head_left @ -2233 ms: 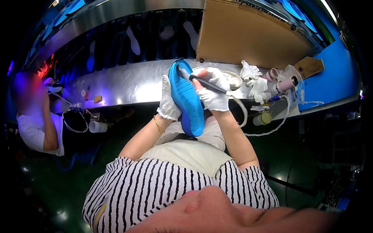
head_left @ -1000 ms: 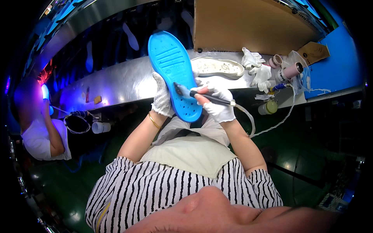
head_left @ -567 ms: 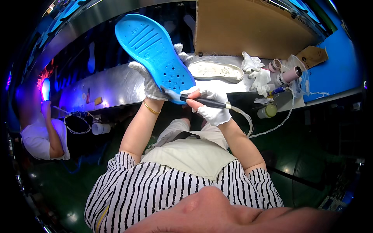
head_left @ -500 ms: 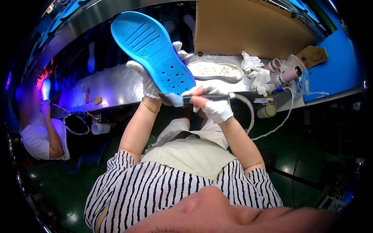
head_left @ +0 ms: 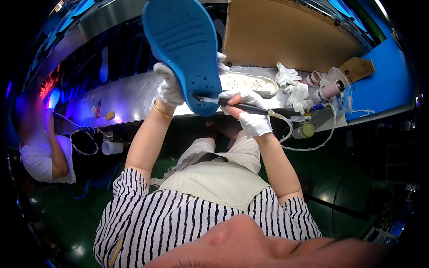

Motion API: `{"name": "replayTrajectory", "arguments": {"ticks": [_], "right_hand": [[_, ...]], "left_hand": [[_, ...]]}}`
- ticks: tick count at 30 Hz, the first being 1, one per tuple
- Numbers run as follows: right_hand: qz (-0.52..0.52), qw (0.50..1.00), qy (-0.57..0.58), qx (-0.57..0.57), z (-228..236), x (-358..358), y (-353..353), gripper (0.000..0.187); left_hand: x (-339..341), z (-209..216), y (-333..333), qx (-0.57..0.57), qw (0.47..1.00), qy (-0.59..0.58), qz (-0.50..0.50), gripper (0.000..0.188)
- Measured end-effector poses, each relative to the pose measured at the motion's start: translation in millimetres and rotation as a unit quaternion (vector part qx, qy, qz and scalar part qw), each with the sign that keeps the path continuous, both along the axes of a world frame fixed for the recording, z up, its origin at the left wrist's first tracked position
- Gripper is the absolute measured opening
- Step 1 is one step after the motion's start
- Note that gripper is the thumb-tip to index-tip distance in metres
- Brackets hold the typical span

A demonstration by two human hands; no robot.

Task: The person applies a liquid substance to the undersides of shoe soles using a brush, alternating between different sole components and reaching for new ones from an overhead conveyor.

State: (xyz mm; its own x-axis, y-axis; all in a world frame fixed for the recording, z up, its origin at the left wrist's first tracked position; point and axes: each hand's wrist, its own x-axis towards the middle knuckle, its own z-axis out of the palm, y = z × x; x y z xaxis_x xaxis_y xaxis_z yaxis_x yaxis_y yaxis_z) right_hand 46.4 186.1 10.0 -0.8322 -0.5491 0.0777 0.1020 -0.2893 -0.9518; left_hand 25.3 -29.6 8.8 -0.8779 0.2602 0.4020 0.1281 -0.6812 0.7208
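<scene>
A large blue shoe sole (head_left: 185, 44) is tilted up in front of me, with small holes toward its near end. My left hand (head_left: 170, 85), in a white glove, is closed around the sole's side; some gloved fingers show past its right edge. In my right hand (head_left: 250, 111), a black-handled brush (head_left: 243, 106) fed by a pale hose is gripped, the glove leaving some fingertips bare. The brush's tip touches the sole near its holed end. Behind my right hand, a white sole-shaped piece (head_left: 250, 84) lies on the metal bench.
White gloves (head_left: 295, 91) and pink cylindrical containers (head_left: 330, 89) sit on the bench at right, before a cardboard box (head_left: 286, 35). A green-lidded jar (head_left: 306, 130) is by the front edge. At far left another person (head_left: 47, 156) holds a glowing sole. The pale hose (head_left: 286, 125) trails rightward.
The blue sole has moved up and slightly right and tilted so its face looks darker. The brush tip has moved up from the sole's near end onto its face.
</scene>
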Motion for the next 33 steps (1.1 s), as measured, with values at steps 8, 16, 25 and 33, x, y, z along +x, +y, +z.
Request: {"name": "replayTrajectory", "arguments": {"ticks": [8, 16, 25, 33], "right_hand": [[0.153, 0.975, -0.013, 0.158, -1.4, -24.4, 3.3, 0.011], [0.08, 0.969, 0.165, 0.165, -6.1, -16.3, -10.1, 0.007], [0.013, 0.955, 0.192, 0.227, 1.9, -26.1, -11.2, 0.012], [-0.009, 0.946, 0.283, 0.155, 10.4, -42.8, -0.8, 0.008]], "left_hand": [[-6.2, 18.4, 0.2, -0.202, 0.978, -0.062, -0.002, 0.109], [-25.7, 13.9, -1.1, -0.255, 0.948, -0.19, 0.002, 0.095], [-40.6, 4.2, -5.8, -0.283, 0.915, -0.287, 0.016, 0.069], [-34.0, 18.2, 2.4, -0.297, 0.906, -0.299, 0.026, 0.069]]}}
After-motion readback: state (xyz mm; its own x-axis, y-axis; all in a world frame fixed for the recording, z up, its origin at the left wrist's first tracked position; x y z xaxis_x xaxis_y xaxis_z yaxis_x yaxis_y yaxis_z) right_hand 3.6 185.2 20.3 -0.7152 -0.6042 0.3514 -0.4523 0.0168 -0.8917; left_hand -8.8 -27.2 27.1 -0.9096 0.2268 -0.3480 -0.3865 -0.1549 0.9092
